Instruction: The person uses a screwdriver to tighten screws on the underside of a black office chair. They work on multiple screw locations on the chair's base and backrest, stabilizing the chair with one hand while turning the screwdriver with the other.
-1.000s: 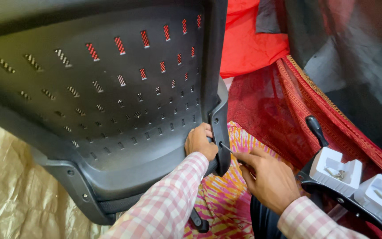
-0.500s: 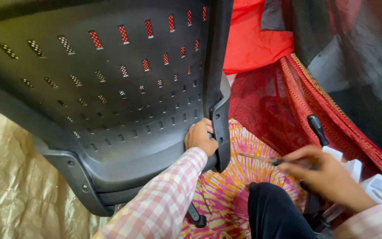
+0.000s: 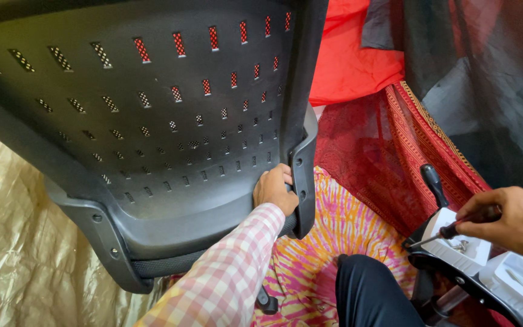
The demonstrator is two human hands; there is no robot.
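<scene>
The left hand (image 3: 273, 191) grips the chair back (image 3: 152, 121) edge, steadying it upright; right of it, the right hand (image 3: 513, 221) closes around a screwdriver (image 3: 455, 229) over a white tray (image 3: 464, 245).

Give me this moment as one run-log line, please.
left hand: grips chair back edge | right hand: holds screwdriver over white tray

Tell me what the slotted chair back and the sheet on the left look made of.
Chair back: looks like moulded hard plastic, matt black, given the even slots and rounded rim. Sheet: probably a thin synthetic or satin fabric, possibly plastic film; it is shiny gold and crumpled into sharp, glinting creases.
</scene>
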